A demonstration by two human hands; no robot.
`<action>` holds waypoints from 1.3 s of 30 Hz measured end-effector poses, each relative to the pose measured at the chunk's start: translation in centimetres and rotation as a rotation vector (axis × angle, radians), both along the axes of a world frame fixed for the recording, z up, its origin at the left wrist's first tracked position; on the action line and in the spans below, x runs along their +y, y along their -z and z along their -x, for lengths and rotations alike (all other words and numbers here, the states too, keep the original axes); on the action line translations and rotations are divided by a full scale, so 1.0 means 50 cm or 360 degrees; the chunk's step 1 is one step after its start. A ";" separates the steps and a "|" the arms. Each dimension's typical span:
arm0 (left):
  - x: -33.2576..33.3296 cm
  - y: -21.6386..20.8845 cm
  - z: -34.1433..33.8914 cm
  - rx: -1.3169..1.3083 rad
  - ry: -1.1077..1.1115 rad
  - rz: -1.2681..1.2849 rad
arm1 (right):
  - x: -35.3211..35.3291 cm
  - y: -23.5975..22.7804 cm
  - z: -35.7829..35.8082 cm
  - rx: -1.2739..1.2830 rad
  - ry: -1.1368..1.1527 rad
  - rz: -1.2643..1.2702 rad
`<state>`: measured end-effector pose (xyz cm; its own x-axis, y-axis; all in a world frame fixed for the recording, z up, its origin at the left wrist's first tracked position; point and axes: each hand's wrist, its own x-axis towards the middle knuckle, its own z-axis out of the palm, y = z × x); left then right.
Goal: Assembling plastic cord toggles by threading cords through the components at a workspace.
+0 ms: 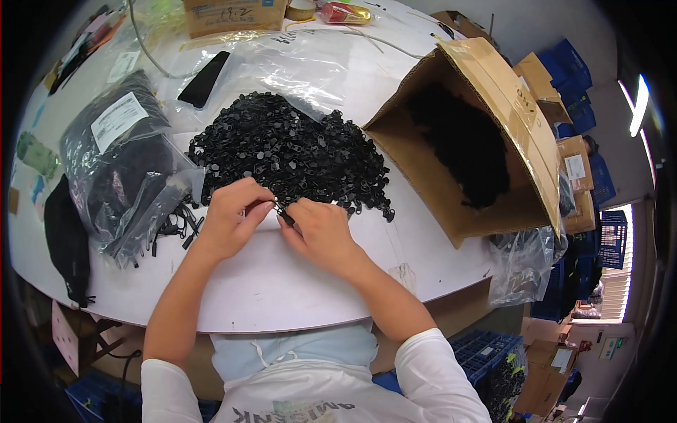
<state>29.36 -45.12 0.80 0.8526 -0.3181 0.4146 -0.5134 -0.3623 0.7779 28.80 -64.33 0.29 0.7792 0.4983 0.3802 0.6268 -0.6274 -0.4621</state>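
A wide heap of small black zipper sliders [282, 148] lies on the white table just beyond my hands. My left hand [236, 217] pinches one end of a small black zipper pull [283, 213] between thumb and fingertips. My right hand [323, 231] grips the other end, its fingers curled over most of it. Both hands meet just above the table at the near side of the heap. Left of my left hand, several black cord pulls [185, 224] spill beside the mouth of a clear plastic bag [116, 166] full of dark pieces.
To the right, an open cardboard box [430, 190] lies tilted with a dark mass inside. A phone-like black slab [204, 79] and clear plastic sheeting [303, 67] lie behind the heap. A black cloth item [67, 243] rests at the left edge. Blue crates [486, 350] stand below right.
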 end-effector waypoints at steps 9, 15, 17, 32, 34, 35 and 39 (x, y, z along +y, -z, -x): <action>-0.038 0.019 0.026 0.0156 0.0013 0.0638 | -0.003 -0.011 0.007 0.0222 -0.0100 -0.0396; -0.036 0.031 0.009 -0.0707 -0.0345 0.0153 | 0.007 -0.016 0.011 0.0858 -0.0113 -0.0990; -0.038 0.028 0.010 -0.0788 -0.0444 -0.0145 | 0.014 -0.013 0.016 0.0775 0.0020 -0.0994; -0.019 0.010 0.019 -0.0397 0.0055 -0.0337 | -0.029 -0.037 0.001 0.0067 -0.0368 -0.0042; -0.030 0.024 0.024 -0.0338 0.0114 -0.0292 | -0.024 -0.042 0.007 0.0062 -0.0374 -0.0020; -0.028 0.021 0.025 -0.0334 0.0097 -0.0280 | -0.022 -0.045 0.010 0.0053 -0.0361 -0.0011; -0.008 0.025 0.008 -0.0235 0.0293 -0.0033 | -0.024 -0.060 0.032 0.0179 -0.0327 -0.0137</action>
